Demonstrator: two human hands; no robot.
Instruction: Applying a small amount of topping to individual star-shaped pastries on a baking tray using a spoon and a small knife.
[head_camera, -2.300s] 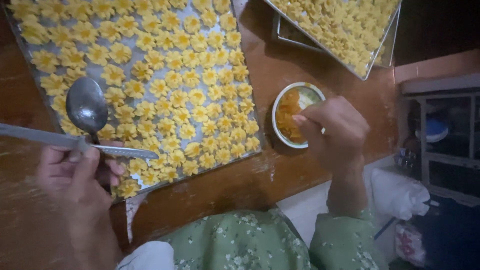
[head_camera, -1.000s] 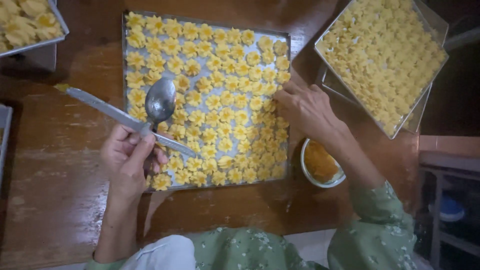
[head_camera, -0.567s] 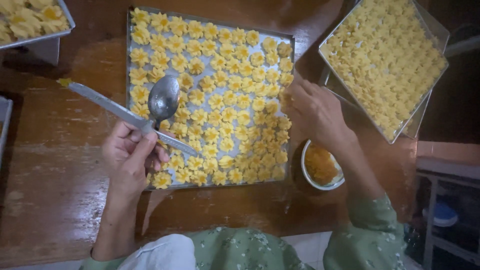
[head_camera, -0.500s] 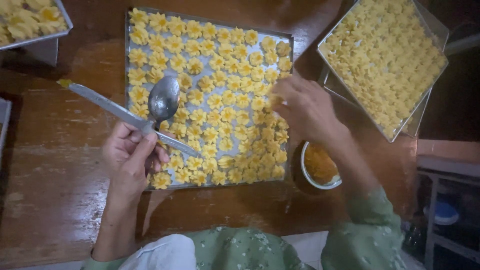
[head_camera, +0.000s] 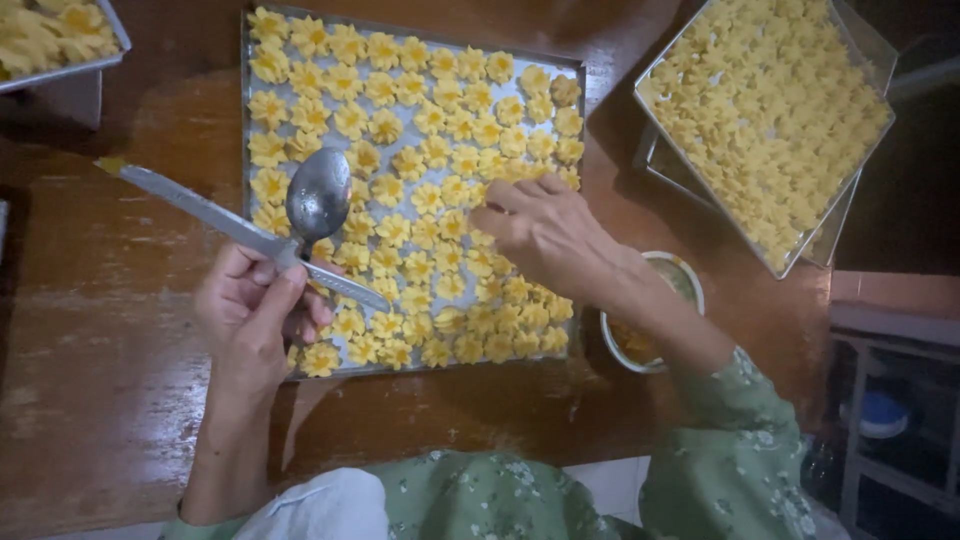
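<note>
Metal tray corner (head_camera: 70, 70) at the far left edge of the brown wooden table (head_camera: 90, 380) carries a few pale yellow cookies. Just right of it, the left hand (head_camera: 250, 315) is curled shut around two tools at once: a long flat steel knife (head_camera: 190, 205) whose tip, smeared yellow, points out to the left, and a steel spoon (head_camera: 318, 200) whose bowl hovers over the left columns of the large flat metal baking sheet (head_camera: 243, 120). That sheet is packed with rows of small yellow flower-shaped cookies (head_camera: 400, 110), and the left fingers cover part of its near left corner. Further right, the right hand (head_camera: 545, 235) reaches across the sheet with fingers pinched narrowly together, their tips touching a cookie near the middle rows; whether anything is held between them cannot be told. The right forearm, in a green floral sleeve (head_camera: 740, 450), passes over a small white round bowl (head_camera: 690, 285) with orange filling just beside the sheet's right edge, hiding much of it. At the far right a second metal tray (head_camera: 860, 60) full of paler cookies sits tilted on another tray, well apart from the hands.

Against half a second ago, the right hand has slid leftward toward the centre of the sheet, while the left hand, knife and spoon have kept their place
</note>
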